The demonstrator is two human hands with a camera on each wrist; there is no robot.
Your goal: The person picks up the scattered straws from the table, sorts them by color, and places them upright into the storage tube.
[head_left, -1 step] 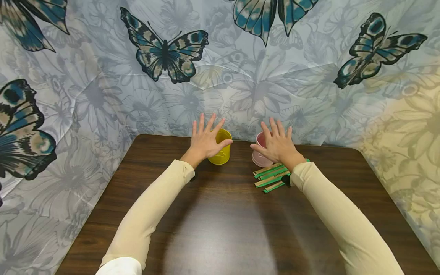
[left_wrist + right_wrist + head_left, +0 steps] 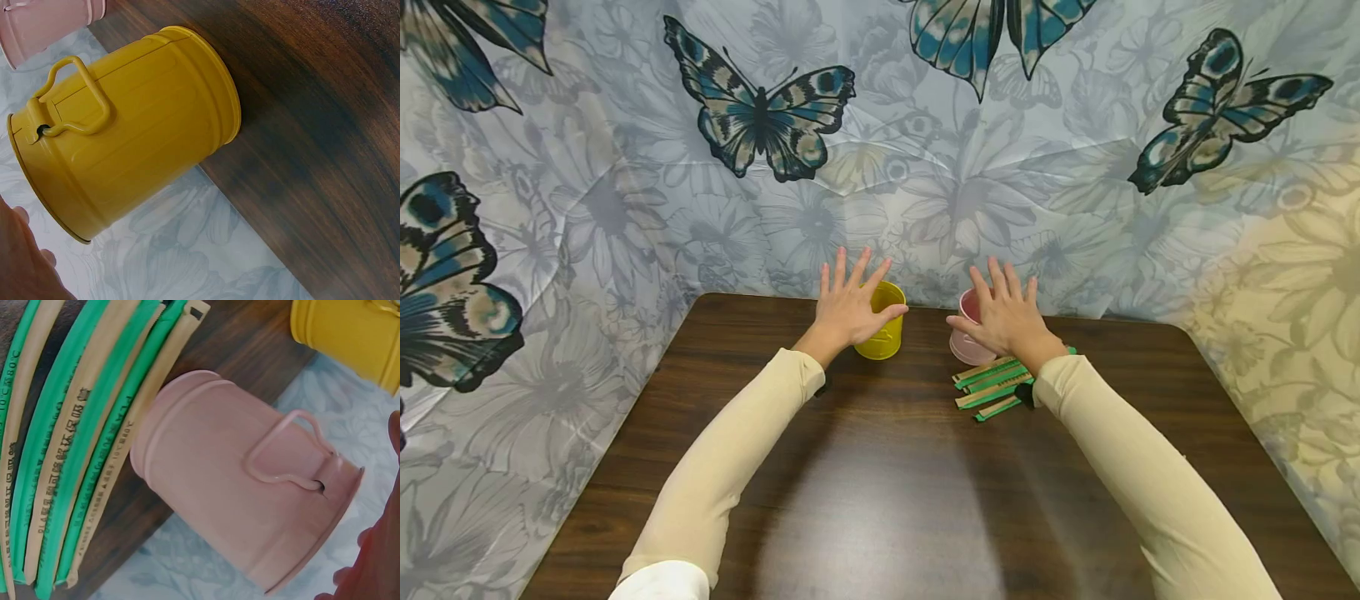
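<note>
My left hand (image 2: 850, 315) is held up with straight, spread fingers just left of a small yellow metal bucket (image 2: 882, 337), partly covering it. On the right, my right hand (image 2: 1011, 318) has its fingers fanned out in front of a pink metal bucket (image 2: 967, 348). Neither hand holds anything. Both buckets stand upright, each with a wire handle on its side, as the yellow bucket (image 2: 137, 131) and the pink bucket (image 2: 231, 475) show up close. Several paper-wrapped straws (image 2: 69, 444), green and tan with printed text, lie beside the pink bucket, partly under my right wrist in the head view.
Both buckets and the straws rest towards the back of a dark wooden table (image 2: 880, 500). Directly behind its far edge hangs a grey-blue cloth (image 2: 880, 208) printed with flowers and butterflies.
</note>
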